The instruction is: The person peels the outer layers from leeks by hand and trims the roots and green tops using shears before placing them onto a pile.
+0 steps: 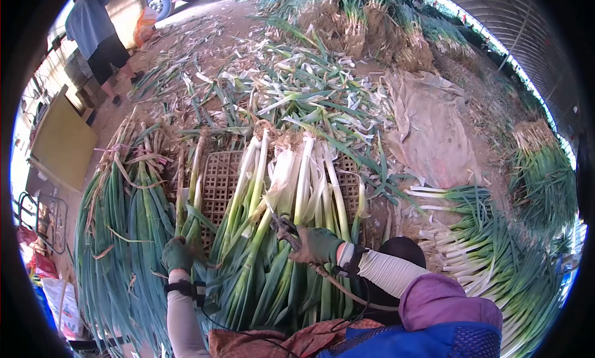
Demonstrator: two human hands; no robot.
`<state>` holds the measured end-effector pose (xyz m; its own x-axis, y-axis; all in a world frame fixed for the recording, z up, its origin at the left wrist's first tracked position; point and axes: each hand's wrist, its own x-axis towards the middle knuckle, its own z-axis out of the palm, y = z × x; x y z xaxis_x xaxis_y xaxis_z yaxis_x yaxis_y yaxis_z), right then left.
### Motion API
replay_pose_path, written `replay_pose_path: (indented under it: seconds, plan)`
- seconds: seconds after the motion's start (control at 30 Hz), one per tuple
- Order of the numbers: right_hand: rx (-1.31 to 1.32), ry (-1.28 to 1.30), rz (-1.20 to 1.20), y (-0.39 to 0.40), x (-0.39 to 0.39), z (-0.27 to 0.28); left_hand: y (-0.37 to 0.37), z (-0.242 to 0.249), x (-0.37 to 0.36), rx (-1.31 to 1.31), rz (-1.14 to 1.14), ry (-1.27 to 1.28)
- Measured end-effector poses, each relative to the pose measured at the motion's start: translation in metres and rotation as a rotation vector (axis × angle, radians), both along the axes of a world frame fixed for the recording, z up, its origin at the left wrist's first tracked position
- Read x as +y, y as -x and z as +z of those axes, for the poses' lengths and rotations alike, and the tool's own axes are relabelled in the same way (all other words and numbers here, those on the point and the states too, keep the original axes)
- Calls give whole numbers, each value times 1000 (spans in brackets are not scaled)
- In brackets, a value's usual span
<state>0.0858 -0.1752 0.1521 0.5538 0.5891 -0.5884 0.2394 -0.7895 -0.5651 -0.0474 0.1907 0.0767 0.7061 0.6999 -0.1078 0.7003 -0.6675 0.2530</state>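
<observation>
My right hand (315, 245), in a green glove, is closed round a hose-fed nozzle tool (285, 231) over the spread green onions (260, 252). Their white stalks and roots point away from me on a brown lattice crate (221, 183). At the left, my gloved left hand (178, 255) rests low among green leaves, beside a thick bundle of green onions (133, 215). Its fingers are mostly hidden, and whether it grips a stalk does not show.
Pale-stalked onions (471, 252) lie in a row at the right, near a cloth sheet (431, 128). Leaf scraps (297, 91) litter the ground ahead. Root-on bundles (372, 29) are heaped at the back. A person (96, 35) stands at the upper left by a yellow board (62, 138).
</observation>
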Motion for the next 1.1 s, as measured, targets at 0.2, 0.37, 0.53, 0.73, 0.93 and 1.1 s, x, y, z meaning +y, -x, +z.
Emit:
replay_pose_path:
  seconds: [0.2, 0.37, 0.53, 0.73, 0.93, 1.1]
  plan:
    - [-42, -58, -35, 1, -6, -12, 52, 8, -20, -203, -36, 587]
    - [24, 3, -21, 7, 5, -29, 31, -37, -32, 60, 91, 253]
    - [-34, 22, 6, 7, 6, -47, 27, -39, -20, -209, 93, 533]
    - [-54, -76, -24, 6, 2, -62, 55, 25, -65, -347, 24, 725]
    - [30, -75, -46, 8, 13, -54, 42, -1, -82, -262, -120, 713]
    - [25, -121, 97, 40, 9, -32, 24, -52, -79, -328, -135, 595]
